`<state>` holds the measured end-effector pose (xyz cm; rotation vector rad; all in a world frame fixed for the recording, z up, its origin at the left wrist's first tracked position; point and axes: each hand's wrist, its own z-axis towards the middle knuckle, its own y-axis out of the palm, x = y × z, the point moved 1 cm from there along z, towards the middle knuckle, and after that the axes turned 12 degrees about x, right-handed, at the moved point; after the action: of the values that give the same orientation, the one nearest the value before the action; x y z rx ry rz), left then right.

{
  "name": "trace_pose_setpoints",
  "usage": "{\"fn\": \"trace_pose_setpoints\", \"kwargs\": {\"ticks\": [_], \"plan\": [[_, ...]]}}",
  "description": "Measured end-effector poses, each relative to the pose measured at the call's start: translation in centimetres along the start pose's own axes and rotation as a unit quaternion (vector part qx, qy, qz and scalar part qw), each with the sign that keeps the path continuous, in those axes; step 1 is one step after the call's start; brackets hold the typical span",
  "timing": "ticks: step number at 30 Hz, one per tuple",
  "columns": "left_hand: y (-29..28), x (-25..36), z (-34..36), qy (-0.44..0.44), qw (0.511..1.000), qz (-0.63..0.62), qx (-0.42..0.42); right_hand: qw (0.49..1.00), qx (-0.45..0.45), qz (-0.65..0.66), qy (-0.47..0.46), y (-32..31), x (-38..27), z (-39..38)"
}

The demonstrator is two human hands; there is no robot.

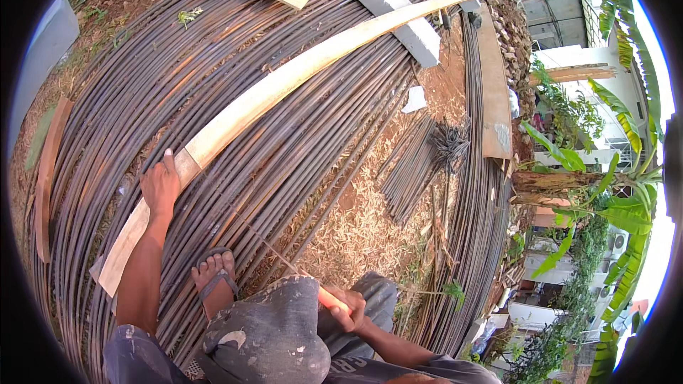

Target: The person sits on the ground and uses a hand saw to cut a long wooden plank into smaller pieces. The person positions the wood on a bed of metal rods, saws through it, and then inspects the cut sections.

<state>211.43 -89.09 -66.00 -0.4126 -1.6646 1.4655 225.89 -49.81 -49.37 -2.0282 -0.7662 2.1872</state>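
Closest to me, my bent knee in grey, dust-smeared trousers (pixel 274 327) fills the lower view, and just right of it my right hand (pixel 346 311) is clenched around an orange handle (pixel 329 299), from which a thin rod or blade (pixel 263 243) slants up to the left. My left arm stretches straight forward, its hand (pixel 161 186) pressed palm-down, fingers spread, on a long pale wooden plank (pixel 284 82) lying across bundled steel rebar (pixel 213 64). My sandalled foot (pixel 215 274) rests on the bars beside that arm.
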Motion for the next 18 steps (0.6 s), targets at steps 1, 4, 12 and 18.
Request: {"fn": "trace_pose_setpoints", "kwargs": {"ticks": [1, 4, 12, 18], "plan": [[-0.1, 1.0, -0.2, -0.003, 1.000, 0.003, -0.004, 1.000, -0.002, 0.021, 0.002, 0.4, -0.6, 2.0], [-2.7, 3.0, -1.4, 0.002, 1.000, 0.022, -0.015, 0.995, -0.006, 0.043, 0.088, 8.0, 0.5, 11.0], [-2.0, 1.8, -1.0, 0.028, 0.999, 0.031, 0.000, 0.992, 0.006, 0.100, 0.070, 12.2, 1.7, 14.3], [-1.6, 0.1, -1.6, 0.116, 0.992, -0.041, -0.011, 0.991, -0.023, 0.108, 0.070, 13.2, 5.2, 13.0]]}}
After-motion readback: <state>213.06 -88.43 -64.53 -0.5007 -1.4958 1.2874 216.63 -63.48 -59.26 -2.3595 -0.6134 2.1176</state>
